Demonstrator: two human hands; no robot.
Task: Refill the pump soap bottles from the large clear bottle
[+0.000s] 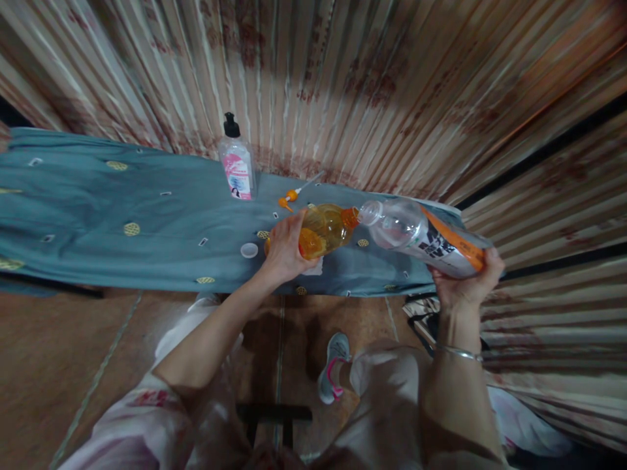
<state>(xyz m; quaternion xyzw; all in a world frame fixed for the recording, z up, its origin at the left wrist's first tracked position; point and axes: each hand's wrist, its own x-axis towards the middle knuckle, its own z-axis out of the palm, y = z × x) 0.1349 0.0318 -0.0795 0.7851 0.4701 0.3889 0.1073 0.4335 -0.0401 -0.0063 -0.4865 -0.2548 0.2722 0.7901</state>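
My left hand (284, 248) is wrapped round an amber see-through bottle (329, 225), which leans over with its orange neck toward the right. In my right hand (467, 281) is a clear plastic bottle (404, 225) with an orange, black and white label, gripped near its base. This bottle is tilted too, and its open mouth meets the amber bottle's neck. Whether liquid passes between them I cannot tell. Behind my left hand an orange pump top (292, 195) with a thin tube lies on the cloth. A round white cap (249, 250) lies left of that hand.
A clear bottle with a black pump and pink label (238, 170) stands at the back of the narrow table with its teal cloth (166, 196). A pleated curtain (294, 78) hangs close behind. Below are the table's front edge, a dark stool (274, 412) and my legs.
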